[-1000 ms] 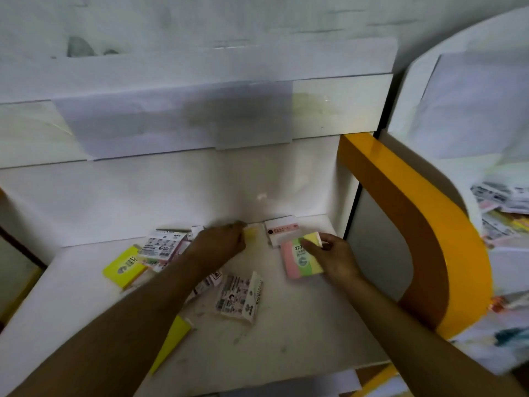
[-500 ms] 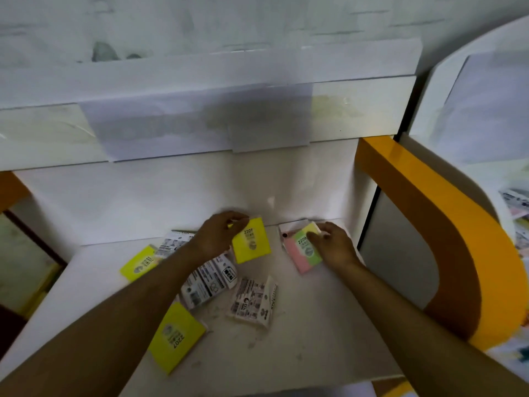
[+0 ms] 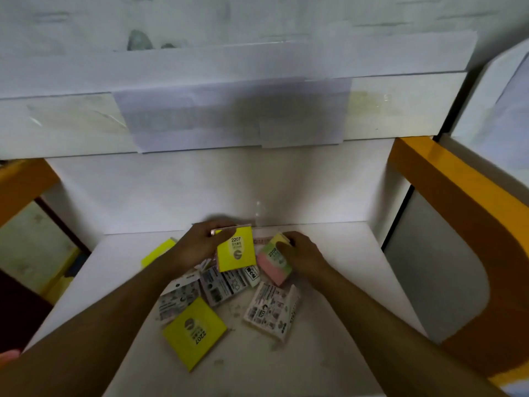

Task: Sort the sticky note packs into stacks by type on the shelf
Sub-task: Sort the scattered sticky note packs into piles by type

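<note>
My left hand grips a yellow pack marked 2207 by its top left corner, lifted above the pile on the white shelf. With its fingers curled over the top, my right hand holds a pink, green and yellow pack marked 2209 just to the right. Another yellow 2207 pack lies near the front. White printed packs lie between my arms and at the right. A further yellow pack sits at the back left, partly hidden by my left arm.
The shelf's white back wall rises close behind the packs. An orange curved side panel bounds the right; an orange edge bounds the left. A white upper shelf front overhangs.
The left hand has carried the yellow 2207 pack a little toward the right hand. The right hand's multicoloured pack has tilted and come slightly forward. The camera has dipped lower.
</note>
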